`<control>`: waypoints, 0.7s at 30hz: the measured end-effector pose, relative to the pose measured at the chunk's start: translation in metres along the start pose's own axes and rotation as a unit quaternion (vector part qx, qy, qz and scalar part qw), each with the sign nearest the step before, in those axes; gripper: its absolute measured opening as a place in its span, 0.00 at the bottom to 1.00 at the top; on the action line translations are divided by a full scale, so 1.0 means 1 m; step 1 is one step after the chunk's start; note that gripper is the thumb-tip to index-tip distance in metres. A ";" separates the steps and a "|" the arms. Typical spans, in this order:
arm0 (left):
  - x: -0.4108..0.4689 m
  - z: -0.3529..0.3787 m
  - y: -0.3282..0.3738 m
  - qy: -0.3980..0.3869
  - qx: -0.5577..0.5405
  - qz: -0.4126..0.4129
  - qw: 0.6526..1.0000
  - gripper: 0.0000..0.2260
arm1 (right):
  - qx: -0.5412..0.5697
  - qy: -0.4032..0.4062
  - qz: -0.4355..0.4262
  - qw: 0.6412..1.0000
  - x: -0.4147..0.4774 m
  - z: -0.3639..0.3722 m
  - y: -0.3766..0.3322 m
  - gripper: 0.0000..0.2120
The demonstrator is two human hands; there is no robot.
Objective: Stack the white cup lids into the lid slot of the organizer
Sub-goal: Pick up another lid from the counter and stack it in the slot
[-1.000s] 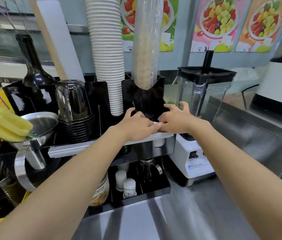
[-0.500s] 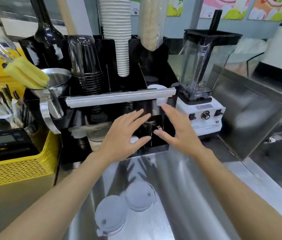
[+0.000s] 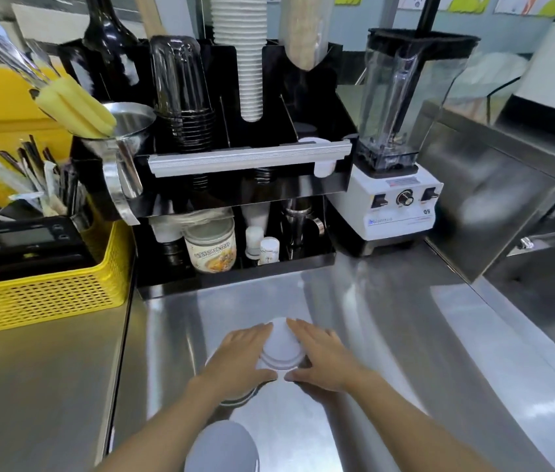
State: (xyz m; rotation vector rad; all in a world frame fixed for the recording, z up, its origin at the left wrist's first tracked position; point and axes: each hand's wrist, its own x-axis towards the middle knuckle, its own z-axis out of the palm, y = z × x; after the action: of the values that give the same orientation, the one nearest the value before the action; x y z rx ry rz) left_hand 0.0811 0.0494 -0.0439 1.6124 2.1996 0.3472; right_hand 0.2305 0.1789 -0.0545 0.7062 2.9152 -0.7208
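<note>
Both hands are closing in on a white lid [image 3: 281,347] lying on the steel counter [image 3: 405,335]; the left hand [image 3: 238,361] and right hand [image 3: 325,357] are cupping its rim, fingers together and flat, not yet clamped; thin, light plastic, likely slippery and flexing; pinching the rim looks best; organizer [image 3: 320,185] is waiting well beyond.

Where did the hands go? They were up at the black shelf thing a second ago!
Both hands came down from the organizer to the steel counter. Now the left hand and right hand close in on either side of a white lid lying there. Another lid waits nearer the person. The cup stack and blender seem to have stayed put.
</note>
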 end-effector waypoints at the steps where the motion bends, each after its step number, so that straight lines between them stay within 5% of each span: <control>1: -0.002 0.005 -0.001 0.012 -0.012 -0.005 1.000 0.34 | -0.004 0.025 -0.001 1.000 -0.001 0.002 -0.001 0.42; 7: 0.003 -0.013 -0.001 0.084 -0.098 0.001 0.992 0.27 | 0.004 0.130 -0.044 0.991 -0.005 -0.025 -0.012 0.34; 11: 0.011 -0.076 0.022 0.141 -0.117 0.060 0.981 0.24 | 0.079 0.203 -0.071 0.973 -0.005 -0.092 -0.026 0.33; 21: 0.059 -0.230 0.082 0.268 -0.120 0.184 0.938 0.19 | 0.060 0.386 -0.136 0.911 0.031 -0.239 -0.045 0.31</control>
State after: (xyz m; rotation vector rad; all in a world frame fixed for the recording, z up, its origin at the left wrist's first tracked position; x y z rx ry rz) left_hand 0.0328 0.1380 0.1864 1.9485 2.0736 1.2432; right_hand 0.1954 0.2645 0.1723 0.7298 3.7804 -0.7859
